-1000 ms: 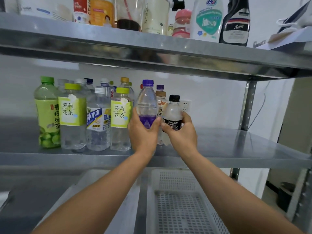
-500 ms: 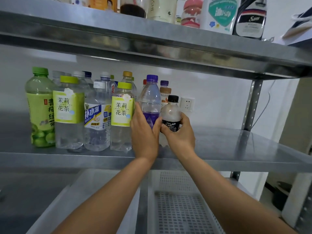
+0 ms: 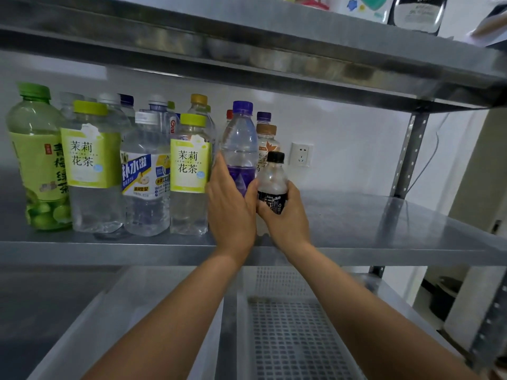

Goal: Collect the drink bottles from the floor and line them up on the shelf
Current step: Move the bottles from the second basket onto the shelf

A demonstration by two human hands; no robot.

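Now, both hands up at the steel shelf (image 3: 384, 215), right of the row of bottles (image 3: 93, 171).
Left hand (image 3: 231, 212) wraps the tall purple-capped bottle (image 3: 240, 138), fingers pressed together; right hand (image 3: 288, 218) curls round the small black-capped bottle (image 3: 273, 176) just beside it, base hidden.

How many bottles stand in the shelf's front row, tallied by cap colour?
Dark green-capped bottle: 1
Lime-capped bottles: 2
White-capped bottle: 1
Purple-capped bottle: 1
Black-capped bottle: 1
Total: 6
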